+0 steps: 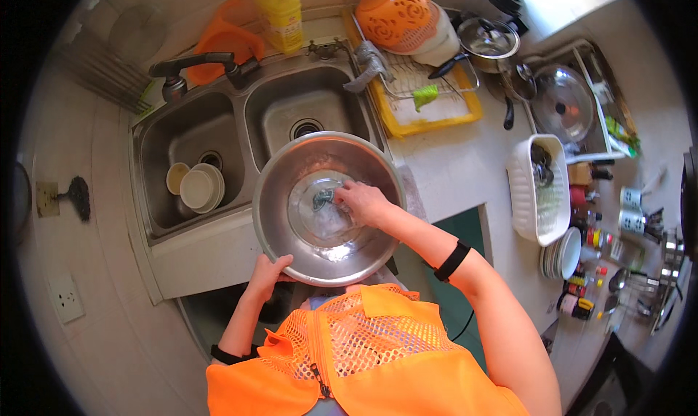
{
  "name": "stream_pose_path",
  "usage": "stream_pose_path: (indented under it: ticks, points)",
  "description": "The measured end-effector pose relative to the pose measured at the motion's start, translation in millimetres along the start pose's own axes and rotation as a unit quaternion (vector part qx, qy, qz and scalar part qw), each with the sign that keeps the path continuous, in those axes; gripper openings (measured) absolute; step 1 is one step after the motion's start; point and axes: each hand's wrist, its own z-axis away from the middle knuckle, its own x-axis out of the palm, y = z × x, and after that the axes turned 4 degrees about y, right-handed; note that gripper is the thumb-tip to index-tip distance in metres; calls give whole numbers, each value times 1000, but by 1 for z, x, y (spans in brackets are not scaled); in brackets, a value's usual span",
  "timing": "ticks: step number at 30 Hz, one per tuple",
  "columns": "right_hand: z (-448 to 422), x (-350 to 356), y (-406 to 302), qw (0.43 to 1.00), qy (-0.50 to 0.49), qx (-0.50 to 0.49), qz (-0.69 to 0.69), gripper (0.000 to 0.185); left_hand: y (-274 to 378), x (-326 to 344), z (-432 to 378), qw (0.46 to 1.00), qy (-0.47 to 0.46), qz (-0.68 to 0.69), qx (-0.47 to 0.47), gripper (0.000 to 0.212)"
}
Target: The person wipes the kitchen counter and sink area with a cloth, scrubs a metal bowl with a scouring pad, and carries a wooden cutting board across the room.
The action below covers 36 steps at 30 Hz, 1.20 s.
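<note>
A large stainless steel basin (pixel 278 203) is tilted over the front edge of the counter and the right sink bowl. My left hand (pixel 267 277) grips its near-left rim, with the thumb on top. Inside the basin, my right hand (pixel 364 202) has its fingers curled onto a small dark-green scrubbing cloth (pixel 323 199) at the bottom. The cloth's exact kind is hard to tell, and my fingers hide part of it. The basin floor around it looks wet and shiny.
White bowls (pixel 202 189) lie in the left sink bowl (pixel 158 143), below a black faucet (pixel 191 64). Right of the sinks stands a dish rack (pixel 403 91) on a yellow tray (pixel 436 124). A white basket (pixel 518 198), stacked plates (pixel 561 255) and several bottles line the right-hand counter.
</note>
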Motion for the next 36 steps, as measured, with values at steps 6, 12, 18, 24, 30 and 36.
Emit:
stream_pose_path:
  ticks: [6,12,18,24,30,36]
  points:
    - [23,42,-13,976,185,115,23,30,-1,-4,-1,890,202,-225,342,41]
    - [36,41,-16,954,237,179,30,32,10,48,-29,904,36,-265,333,48]
    - [37,63,-34,942,258,43,-211,35,5,101,-74,971,-157,176,-38,59]
    - [51,17,-112,888,288,-12,-359,29,-17,75,-133,903,-184,383,65,50]
    - [21,27,-45,924,346,71,-146,27,36,151,-63,944,120,304,-46,28]
    - [5,31,-3,947,278,143,-81,37,25,113,-72,970,128,204,44,44]
